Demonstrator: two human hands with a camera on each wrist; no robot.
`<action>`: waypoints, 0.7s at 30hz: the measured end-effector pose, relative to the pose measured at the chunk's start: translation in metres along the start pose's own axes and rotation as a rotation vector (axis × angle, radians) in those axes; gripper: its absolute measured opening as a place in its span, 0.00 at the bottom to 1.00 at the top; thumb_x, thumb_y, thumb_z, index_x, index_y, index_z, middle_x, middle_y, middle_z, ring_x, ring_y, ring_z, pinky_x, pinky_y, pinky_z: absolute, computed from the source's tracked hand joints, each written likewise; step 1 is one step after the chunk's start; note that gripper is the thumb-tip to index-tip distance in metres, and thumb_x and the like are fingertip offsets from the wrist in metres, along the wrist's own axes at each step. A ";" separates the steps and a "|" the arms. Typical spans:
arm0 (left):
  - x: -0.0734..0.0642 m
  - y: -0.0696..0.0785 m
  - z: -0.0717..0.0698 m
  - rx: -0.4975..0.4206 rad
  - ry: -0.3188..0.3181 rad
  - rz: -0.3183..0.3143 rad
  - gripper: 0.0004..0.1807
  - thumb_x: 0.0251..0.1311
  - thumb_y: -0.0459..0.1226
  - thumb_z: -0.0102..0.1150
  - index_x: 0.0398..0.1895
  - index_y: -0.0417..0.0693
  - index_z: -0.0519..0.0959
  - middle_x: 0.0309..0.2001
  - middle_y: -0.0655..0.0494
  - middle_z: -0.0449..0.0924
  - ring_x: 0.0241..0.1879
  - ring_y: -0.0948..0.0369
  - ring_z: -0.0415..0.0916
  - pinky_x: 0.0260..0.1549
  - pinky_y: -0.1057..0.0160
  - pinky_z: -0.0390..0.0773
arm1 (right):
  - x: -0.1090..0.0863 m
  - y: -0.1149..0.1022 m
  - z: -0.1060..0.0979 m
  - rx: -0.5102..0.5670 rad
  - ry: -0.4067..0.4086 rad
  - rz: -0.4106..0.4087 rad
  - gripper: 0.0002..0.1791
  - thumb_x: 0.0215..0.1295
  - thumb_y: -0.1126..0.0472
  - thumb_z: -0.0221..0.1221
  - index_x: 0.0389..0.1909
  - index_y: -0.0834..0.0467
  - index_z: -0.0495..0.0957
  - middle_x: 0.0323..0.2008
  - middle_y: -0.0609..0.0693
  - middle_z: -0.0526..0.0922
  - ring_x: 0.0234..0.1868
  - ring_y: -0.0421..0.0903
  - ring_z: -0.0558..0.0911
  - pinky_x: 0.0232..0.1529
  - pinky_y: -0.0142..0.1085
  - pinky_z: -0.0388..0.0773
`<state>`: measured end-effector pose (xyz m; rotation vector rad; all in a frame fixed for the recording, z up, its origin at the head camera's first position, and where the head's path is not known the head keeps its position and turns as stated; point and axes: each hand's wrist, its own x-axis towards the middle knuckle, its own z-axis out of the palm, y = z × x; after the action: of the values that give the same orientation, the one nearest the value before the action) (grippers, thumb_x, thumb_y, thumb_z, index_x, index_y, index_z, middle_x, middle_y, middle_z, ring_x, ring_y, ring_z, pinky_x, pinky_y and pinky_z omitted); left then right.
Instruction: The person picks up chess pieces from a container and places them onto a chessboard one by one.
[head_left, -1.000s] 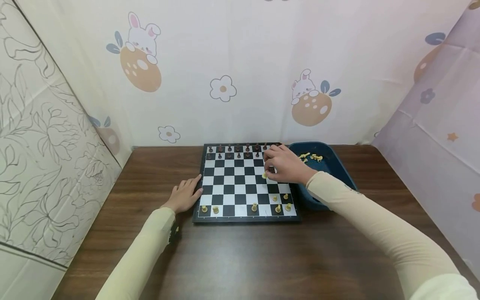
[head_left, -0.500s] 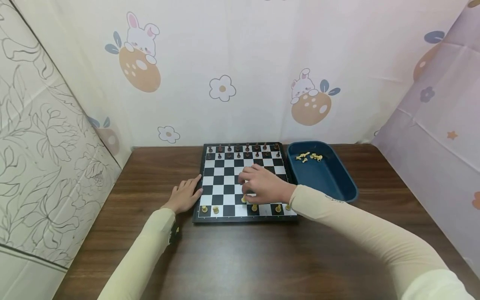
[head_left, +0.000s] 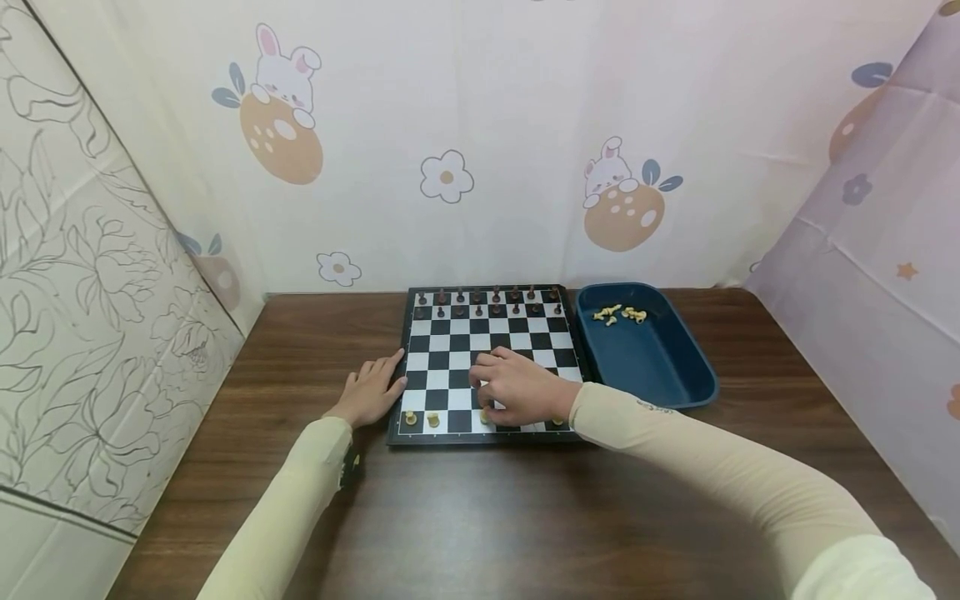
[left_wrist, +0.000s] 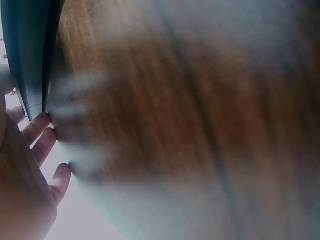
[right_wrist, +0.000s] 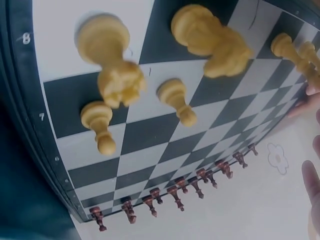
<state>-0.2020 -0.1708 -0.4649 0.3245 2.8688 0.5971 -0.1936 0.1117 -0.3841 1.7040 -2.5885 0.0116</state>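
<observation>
A black-and-white chessboard (head_left: 437,381) lies on the table. My right hand (head_left: 521,389) is over its near rows, pinching a pale yellow chess piece (head_left: 483,417) at the nearest row; the fingers hide its kind. My left hand (head_left: 366,393) rests at the board's left edge, fingers extended, also seen with the fingers (left_wrist: 44,145) along the rim in the left wrist view. In the right wrist view a yellow rook (right_wrist: 107,55), a knight (right_wrist: 215,42) and two pawns, one a corner pawn (right_wrist: 98,125), stand upright. Two more yellow pieces (head_left: 410,417) stand at the near left.
Dark red chess pieces (head_left: 477,310) fill two rows at the far side of the board. A blue tray (head_left: 648,367) to the right holds several loose yellow pieces (head_left: 636,316). Brown wooden table (head_left: 465,508) surrounds the board, with a patterned cloth (head_left: 517,100) behind.
My right hand has moved left and nearer across the board, carrying a yellow piece from the right-middle squares to the nearest row. My left hand has stayed at the board's edge.
</observation>
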 end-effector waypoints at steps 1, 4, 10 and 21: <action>0.000 0.000 0.000 0.000 0.000 0.001 0.34 0.72 0.50 0.38 0.76 0.50 0.48 0.71 0.43 0.56 0.66 0.45 0.54 0.58 0.38 0.52 | 0.000 0.000 0.001 0.007 0.000 -0.002 0.07 0.60 0.53 0.62 0.31 0.48 0.87 0.42 0.45 0.79 0.45 0.42 0.70 0.50 0.40 0.66; 0.000 0.000 0.000 -0.002 -0.001 0.000 0.34 0.72 0.51 0.39 0.76 0.50 0.48 0.71 0.43 0.56 0.66 0.44 0.54 0.58 0.37 0.51 | 0.001 -0.001 0.005 0.021 0.002 -0.009 0.07 0.59 0.53 0.63 0.31 0.49 0.87 0.42 0.45 0.78 0.45 0.43 0.70 0.51 0.41 0.66; 0.001 0.001 0.000 -0.005 -0.005 -0.002 0.34 0.72 0.51 0.38 0.76 0.50 0.47 0.71 0.43 0.56 0.66 0.45 0.54 0.59 0.37 0.50 | 0.001 0.000 0.006 0.017 0.001 -0.003 0.06 0.59 0.53 0.62 0.31 0.48 0.86 0.42 0.44 0.78 0.46 0.43 0.70 0.53 0.41 0.66; -0.001 0.001 -0.001 -0.005 -0.004 -0.004 0.34 0.72 0.50 0.39 0.76 0.49 0.47 0.71 0.43 0.56 0.66 0.44 0.54 0.58 0.38 0.52 | -0.010 0.009 -0.002 0.004 0.025 0.059 0.07 0.55 0.51 0.65 0.33 0.48 0.87 0.42 0.43 0.78 0.46 0.43 0.71 0.50 0.40 0.67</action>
<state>-0.2011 -0.1701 -0.4633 0.3192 2.8632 0.6024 -0.1979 0.1246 -0.3826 1.6179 -2.6211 0.0390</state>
